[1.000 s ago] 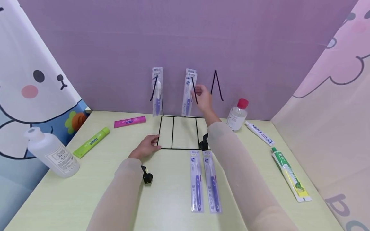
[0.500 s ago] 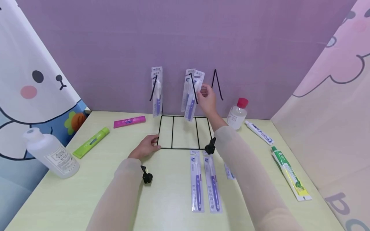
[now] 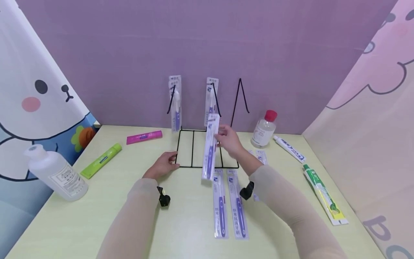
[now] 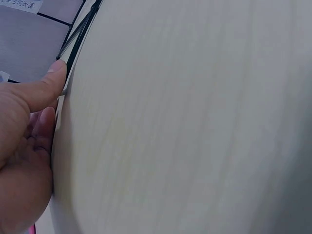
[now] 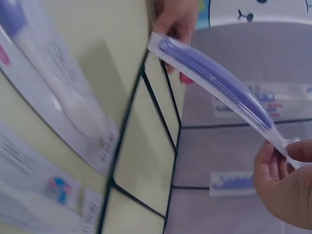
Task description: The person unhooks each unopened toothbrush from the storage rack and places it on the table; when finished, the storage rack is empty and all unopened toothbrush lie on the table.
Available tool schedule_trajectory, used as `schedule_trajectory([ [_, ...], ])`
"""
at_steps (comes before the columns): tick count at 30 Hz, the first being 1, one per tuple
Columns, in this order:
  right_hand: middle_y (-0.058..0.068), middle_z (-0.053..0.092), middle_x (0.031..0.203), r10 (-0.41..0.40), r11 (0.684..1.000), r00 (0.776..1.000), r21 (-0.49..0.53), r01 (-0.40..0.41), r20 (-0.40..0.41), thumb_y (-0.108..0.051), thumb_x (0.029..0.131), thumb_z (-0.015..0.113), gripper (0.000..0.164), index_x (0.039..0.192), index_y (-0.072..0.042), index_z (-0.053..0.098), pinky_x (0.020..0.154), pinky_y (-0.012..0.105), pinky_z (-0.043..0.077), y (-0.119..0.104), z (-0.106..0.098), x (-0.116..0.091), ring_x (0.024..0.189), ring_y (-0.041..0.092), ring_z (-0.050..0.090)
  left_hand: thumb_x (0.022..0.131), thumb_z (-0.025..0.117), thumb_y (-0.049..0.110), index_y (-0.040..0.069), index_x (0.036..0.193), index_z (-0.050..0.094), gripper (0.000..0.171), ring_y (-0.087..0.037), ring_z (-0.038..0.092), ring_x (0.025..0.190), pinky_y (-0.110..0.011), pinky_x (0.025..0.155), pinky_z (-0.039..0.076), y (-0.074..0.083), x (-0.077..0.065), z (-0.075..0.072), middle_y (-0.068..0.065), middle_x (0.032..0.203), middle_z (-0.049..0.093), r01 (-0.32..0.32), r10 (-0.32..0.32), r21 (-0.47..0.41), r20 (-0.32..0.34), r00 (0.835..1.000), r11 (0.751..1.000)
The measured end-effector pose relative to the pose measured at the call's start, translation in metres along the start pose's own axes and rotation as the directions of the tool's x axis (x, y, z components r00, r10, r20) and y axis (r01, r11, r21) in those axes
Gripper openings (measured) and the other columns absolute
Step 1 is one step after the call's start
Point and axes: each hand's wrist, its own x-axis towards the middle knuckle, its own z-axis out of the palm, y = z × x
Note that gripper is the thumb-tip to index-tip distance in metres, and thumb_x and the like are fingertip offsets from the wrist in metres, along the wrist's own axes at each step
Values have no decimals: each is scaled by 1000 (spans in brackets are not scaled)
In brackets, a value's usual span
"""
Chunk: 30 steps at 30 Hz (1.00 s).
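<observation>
My right hand [image 3: 230,141] pinches a packaged purple toothbrush [image 3: 210,149] by its edge, in front of the black wire rack [image 3: 193,149]. In the right wrist view that toothbrush [image 5: 219,80] slants up from the fingers. My left hand [image 3: 163,164] grips the rack's front left corner; the left wrist view has its thumb [image 4: 56,73] on the wire. One packaged toothbrush [image 3: 211,99] hangs on the middle hook, its lower end hidden by the held one. More packs [image 3: 175,108] hang on the left hook. The right hook [image 3: 240,95] carries nothing.
Packaged toothbrushes [image 3: 221,205] lie before the rack, others partly under the right forearm. A red-capped bottle [image 3: 263,131], a white tube [image 3: 289,148] and a green-yellow tube [image 3: 325,194] are at right. Pink tube [image 3: 144,137], green tube [image 3: 101,160] and white bottle [image 3: 59,174] are at left.
My right hand has drawn the front toothbrush pack off the middle hook, then down and toward me. The other pack stays hanging there. My left hand keeps its place on the rack.
</observation>
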Motion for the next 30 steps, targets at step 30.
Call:
schedule_trajectory([
  [30,13,63,68,424,818,876,-514,-260,231,-2,77,67,59,128,11,39,56,31,53,68,19,-74,61,24,63,84,65,10,2,135,38,59,-26,43,101,-40,90,37,5,-4,0,-14,113,45,14,-14,-8,-15,1000,1000],
])
